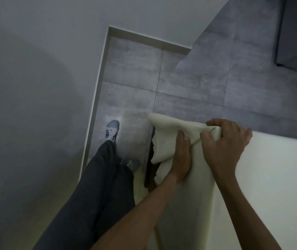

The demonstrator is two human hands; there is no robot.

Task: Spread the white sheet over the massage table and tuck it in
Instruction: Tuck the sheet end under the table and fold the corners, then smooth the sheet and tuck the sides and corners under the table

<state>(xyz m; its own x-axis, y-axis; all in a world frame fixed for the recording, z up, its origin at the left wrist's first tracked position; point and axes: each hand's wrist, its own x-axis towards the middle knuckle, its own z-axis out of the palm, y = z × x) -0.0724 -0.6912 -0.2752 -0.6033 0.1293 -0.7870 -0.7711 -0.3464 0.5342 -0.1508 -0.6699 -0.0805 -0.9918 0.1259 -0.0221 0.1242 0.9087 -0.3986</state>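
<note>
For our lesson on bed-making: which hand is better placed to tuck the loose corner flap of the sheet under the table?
Probably left. The left hand lies against the loose hanging part of the sheet, while the right hand grips the bunched corner on top.

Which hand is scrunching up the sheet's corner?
The right hand, with fingers curled round the bunched white sheet; the left hand just presses flat against its hanging side.
</note>
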